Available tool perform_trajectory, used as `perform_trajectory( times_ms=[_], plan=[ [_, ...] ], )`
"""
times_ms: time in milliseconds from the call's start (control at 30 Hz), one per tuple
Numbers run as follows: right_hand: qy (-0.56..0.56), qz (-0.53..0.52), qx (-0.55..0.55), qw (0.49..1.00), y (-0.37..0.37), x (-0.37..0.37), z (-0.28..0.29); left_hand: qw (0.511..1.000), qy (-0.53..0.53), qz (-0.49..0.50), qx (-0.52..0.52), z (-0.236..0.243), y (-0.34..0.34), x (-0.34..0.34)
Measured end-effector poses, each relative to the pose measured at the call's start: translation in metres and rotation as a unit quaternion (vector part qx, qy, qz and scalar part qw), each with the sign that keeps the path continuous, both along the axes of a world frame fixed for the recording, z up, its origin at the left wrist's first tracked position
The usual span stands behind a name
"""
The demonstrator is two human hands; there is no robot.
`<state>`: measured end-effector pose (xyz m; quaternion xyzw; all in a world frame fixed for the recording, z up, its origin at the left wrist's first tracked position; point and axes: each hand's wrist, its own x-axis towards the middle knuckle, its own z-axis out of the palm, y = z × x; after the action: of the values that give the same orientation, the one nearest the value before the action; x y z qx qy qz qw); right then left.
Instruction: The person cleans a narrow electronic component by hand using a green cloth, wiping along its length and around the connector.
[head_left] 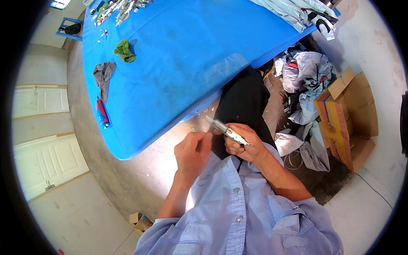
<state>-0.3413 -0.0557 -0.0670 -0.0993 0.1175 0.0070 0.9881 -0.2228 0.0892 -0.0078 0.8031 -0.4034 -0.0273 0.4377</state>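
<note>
head view: how will the slim device [230,132] handle?

likely light and stiff, perhaps slippery; its thin ends seem fragile, so the middle is the safer hold. it looks silver-grey with a whitish section.

where is it?

in the right hand [246,143], pinched between thumb and curled fingers, near the dark trousers [242,95]. the left hand [191,152] curls beside it, blurred; whether its fingertips pinch anything, one cannot tell.

Apparently a makeshift workshop
Blue-covered table [170,63] with heaped small parts [124,10]; open cardboard box [361,100], crumpled bags [312,70] beside it.
</note>
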Motion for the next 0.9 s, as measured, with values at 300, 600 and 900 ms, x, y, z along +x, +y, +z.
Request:
perform_trajectory(
  times_ms=[300,600,900],
  plan=[
    [0.023,0.020,-0.024,0.999,-0.004,0.000,0.001,0.997,0.007,0.077,0.019,0.001,0.000,0.013],
    [0.075,-0.050,-0.231,0.969,-0.007,0.006,0.039,0.987,-0.054,0.151,-0.011,0.031,0.018,0.085],
    [0.054,-0.176,-0.370,0.911,-0.060,0.046,0.072,0.970,-0.096,0.223,-0.011,0.037,0.042,0.182]
  ],
)
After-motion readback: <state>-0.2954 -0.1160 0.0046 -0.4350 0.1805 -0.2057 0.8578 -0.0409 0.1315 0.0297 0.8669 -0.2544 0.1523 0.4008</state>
